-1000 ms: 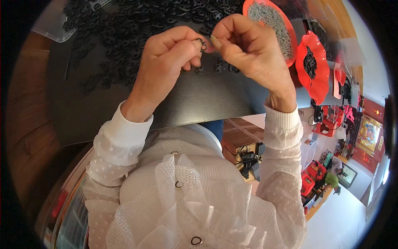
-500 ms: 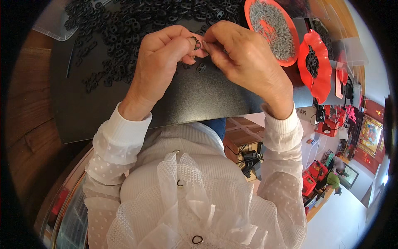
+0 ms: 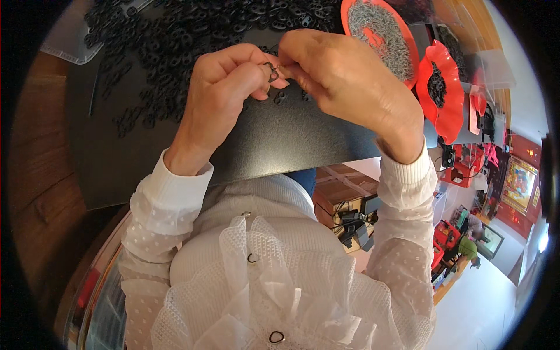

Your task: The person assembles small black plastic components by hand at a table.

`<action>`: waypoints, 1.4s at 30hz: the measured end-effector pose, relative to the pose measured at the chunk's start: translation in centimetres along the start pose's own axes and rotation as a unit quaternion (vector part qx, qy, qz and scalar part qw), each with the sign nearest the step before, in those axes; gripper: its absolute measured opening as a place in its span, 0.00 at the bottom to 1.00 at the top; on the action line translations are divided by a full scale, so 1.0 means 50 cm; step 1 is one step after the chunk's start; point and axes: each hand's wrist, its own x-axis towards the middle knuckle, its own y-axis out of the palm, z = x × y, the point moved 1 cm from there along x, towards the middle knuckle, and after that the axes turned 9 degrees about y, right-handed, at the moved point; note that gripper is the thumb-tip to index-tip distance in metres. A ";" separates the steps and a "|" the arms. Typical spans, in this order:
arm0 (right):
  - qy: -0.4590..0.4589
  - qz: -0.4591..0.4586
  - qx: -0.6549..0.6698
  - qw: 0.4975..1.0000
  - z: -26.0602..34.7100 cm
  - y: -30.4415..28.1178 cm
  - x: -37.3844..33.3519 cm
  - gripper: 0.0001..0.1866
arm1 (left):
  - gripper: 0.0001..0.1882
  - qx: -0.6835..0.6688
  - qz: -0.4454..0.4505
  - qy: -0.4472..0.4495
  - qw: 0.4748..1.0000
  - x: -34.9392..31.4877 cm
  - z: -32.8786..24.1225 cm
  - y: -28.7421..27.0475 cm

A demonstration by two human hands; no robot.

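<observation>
My left hand (image 3: 224,87) is closed in a pinch on a small black two-holed plastic piece (image 3: 272,72), which shows between thumb and fingers above the dark table. Close beside it, my right hand (image 3: 353,79) is bent over with thumb and forefinger pressed together at the piece. Whatever those right fingertips hold is too small or hidden to name. Beyond both hands spreads a heap of similar black pieces (image 3: 169,44). A few loose ones (image 3: 280,98) lie on the table just under the fingers.
An orange-red plate (image 3: 415,58) of small grey metal parts stands at the far right. Next to it is a red wavy-rimmed dish (image 3: 449,125) with small black parts. A clear plastic box (image 3: 70,44) sits far left. The dark table's front edge (image 3: 251,176) runs before my body.
My right hand has turned, its wrist and forearm moving outward to the right. My left hand still grips the black piece and has dropped slightly nearer.
</observation>
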 end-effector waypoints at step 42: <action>0.189 -0.127 0.545 0.807 0.073 0.063 -0.007 0.06 | 0.06 0.042 0.007 0.065 0.997 -0.047 -0.034 -0.033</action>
